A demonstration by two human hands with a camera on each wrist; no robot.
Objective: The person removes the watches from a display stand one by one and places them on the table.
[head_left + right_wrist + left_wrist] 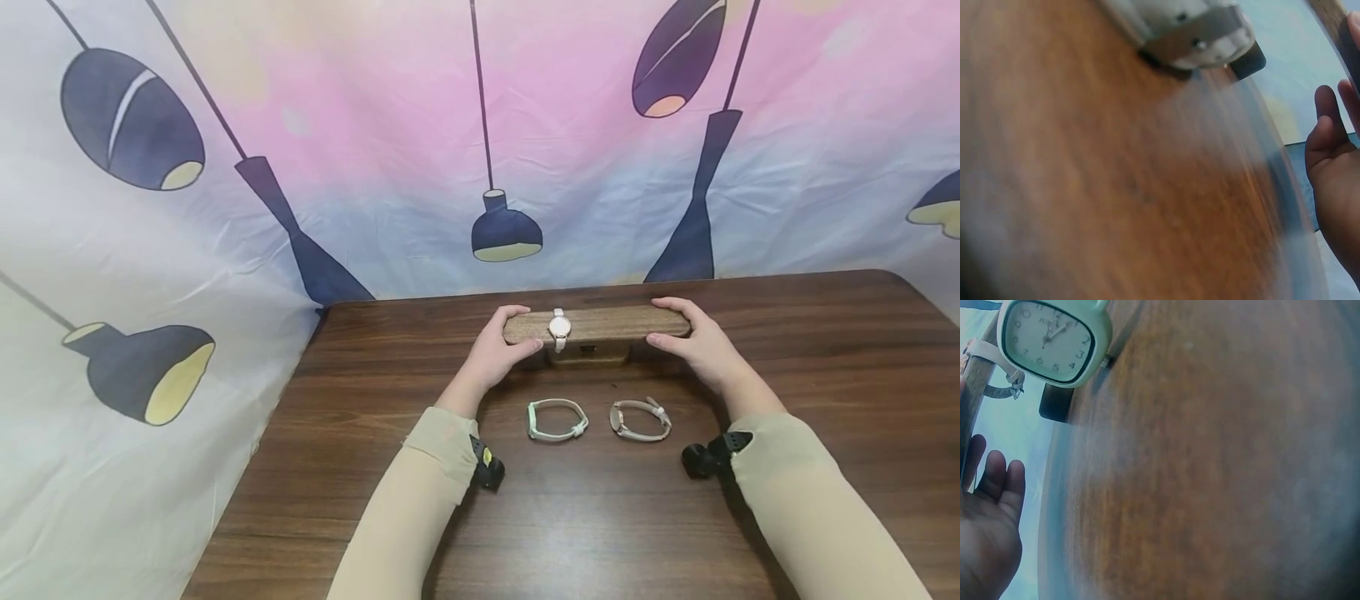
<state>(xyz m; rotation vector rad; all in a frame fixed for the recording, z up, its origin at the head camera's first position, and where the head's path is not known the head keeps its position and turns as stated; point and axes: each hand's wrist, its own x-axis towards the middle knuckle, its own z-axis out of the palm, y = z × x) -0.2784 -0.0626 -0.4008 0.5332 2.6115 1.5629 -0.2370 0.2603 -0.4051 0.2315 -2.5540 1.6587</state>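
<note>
In the head view a wooden bar stand [609, 323] on a small base [588, 358] is near the table's far side. My left hand [495, 352] grips its left end, thumb in front and a finger behind. The right hand [705, 348] holds the opposite end likewise. A white-strapped watch [559, 327] is wrapped around the bar, left of its middle. Nearer me lie a mint-green watch [533, 422] and a pale-strapped round watch [617, 419], each buckled into a loop. The left wrist view shows the green watch's square dial [1047, 342] close up.
The brown wooden table [570, 533] runs back to a wall cloth [420, 167] printed with hanging lamps. Black wrist cameras [489, 472] are strapped over both sleeves.
</note>
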